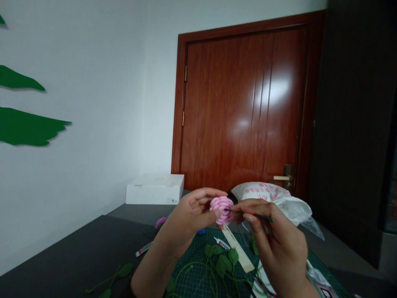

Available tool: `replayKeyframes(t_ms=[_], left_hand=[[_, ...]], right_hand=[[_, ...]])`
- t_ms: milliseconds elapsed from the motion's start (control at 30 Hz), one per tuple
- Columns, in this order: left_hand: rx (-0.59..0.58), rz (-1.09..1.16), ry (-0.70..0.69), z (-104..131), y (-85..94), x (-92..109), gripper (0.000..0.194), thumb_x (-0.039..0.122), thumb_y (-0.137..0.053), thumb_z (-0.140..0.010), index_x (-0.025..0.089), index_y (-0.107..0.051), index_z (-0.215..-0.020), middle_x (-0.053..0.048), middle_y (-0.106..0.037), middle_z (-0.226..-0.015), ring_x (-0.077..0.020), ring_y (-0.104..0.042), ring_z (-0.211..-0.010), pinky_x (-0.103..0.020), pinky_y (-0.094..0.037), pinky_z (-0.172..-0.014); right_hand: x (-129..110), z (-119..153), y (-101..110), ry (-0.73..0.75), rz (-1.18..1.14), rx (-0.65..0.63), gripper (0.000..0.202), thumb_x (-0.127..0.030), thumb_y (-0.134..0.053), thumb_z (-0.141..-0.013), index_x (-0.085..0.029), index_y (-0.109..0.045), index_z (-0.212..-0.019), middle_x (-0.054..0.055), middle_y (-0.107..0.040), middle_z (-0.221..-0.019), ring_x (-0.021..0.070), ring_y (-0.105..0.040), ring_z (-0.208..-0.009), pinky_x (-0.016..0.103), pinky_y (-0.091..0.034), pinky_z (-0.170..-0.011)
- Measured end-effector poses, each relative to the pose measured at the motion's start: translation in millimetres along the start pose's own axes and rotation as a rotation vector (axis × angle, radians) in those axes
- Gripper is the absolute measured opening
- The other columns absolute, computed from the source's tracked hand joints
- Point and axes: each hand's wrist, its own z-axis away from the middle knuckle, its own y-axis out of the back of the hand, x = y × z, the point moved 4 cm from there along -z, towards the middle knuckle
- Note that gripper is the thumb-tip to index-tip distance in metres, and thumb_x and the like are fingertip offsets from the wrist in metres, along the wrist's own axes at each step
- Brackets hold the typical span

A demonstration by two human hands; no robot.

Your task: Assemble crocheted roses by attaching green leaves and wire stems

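Note:
A pink layered flower [222,210], apparently of yarn, is held up over the table. My left hand [198,211] grips it from the left, with the thumb on its front and the fingers behind. My right hand [271,225] pinches a thin tool with a green handle [263,217], whose dark tip touches the flower's middle. Below the hands, green leaves on stems [221,265] lie on a green cutting mat [192,271]. A wooden strip [238,250] and a small white tube [221,243] are beside them.
A white box [155,189] stands at the back left of the dark table [77,248]. A stuffed white bag [266,191] lies at the back right. Another tube [143,249], a purple piece [160,222] and a leafy stem [116,275] are at the left. Beyond is a wooden door [229,111].

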Motion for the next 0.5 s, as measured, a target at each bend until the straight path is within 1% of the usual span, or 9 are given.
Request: replayKeyframes(t_ms=[100, 200, 300, 400, 500], left_hand=[[0.024, -0.07, -0.039, 0.9, -1.7, 1.7, 0.034, 0.018, -0.068, -0.075, 0.02, -0.066, -0.109, -0.012, -0.073, -0.106, -0.0252, -0.07, -0.096, -0.039, -0.058, -0.082], [0.034, -0.075, -0.068, 0.5, -4.0, 2.6, 0.033, 0.015, -0.065, -0.075, 0.02, -0.067, -0.107, -0.011, -0.073, -0.104, -0.0235, -0.07, -0.093, -0.036, -0.058, -0.079], [0.13, -0.115, -0.109, 0.2, -1.7, 4.6, 0.029, 0.012, -0.063, -0.074, 0.02, -0.069, -0.102, -0.01, -0.074, -0.1, -0.023, -0.07, -0.09, -0.035, -0.059, -0.076], [0.208, -0.2, -0.132, 2.1, -0.5, 9.5, 0.027, 0.013, -0.063, -0.075, 0.017, -0.069, -0.102, -0.01, -0.074, -0.097, -0.0234, -0.07, -0.093, -0.037, -0.058, -0.081], [0.207, -0.216, -0.099, 4.6, -3.1, 13.9, 0.028, 0.014, -0.063, -0.077, 0.016, -0.068, -0.104, -0.009, -0.074, -0.099, -0.022, -0.069, -0.095, -0.037, -0.057, -0.086]], right_hand=[[0.3, 3.3, -0.9, 0.005, -0.007, 0.023, 0.011, -0.02, -0.051, -0.097, -0.025, -0.06, -0.093, 0.002, -0.074, -0.086, 0.015, -0.071, -0.078, 0.026, -0.056, -0.07], [0.6, 6.6, -1.4, 0.014, -0.078, 0.054, 0.012, -0.015, -0.049, -0.097, -0.024, -0.057, -0.096, 0.003, -0.073, -0.09, 0.0148, -0.07, -0.083, 0.027, -0.056, -0.074], [-0.6, 7.8, 0.2, 0.021, -0.143, 0.073, 0.017, -0.009, -0.046, -0.096, -0.024, -0.054, -0.1, 0.003, -0.073, -0.091, 0.0144, -0.071, -0.084, 0.028, -0.056, -0.076], [-2.7, 6.6, 1.8, 0.025, -0.174, 0.077, 0.02, -0.005, -0.045, -0.094, -0.023, -0.054, -0.099, 0.002, -0.072, -0.089, 0.0136, -0.071, -0.082, 0.028, -0.056, -0.075], [-3.5, 5.3, 1.5, 0.024, -0.238, 0.103, 0.021, -0.003, -0.045, -0.093, -0.021, -0.055, -0.098, 0.002, -0.072, -0.091, 0.0129, -0.071, -0.082, 0.027, -0.057, -0.074]])
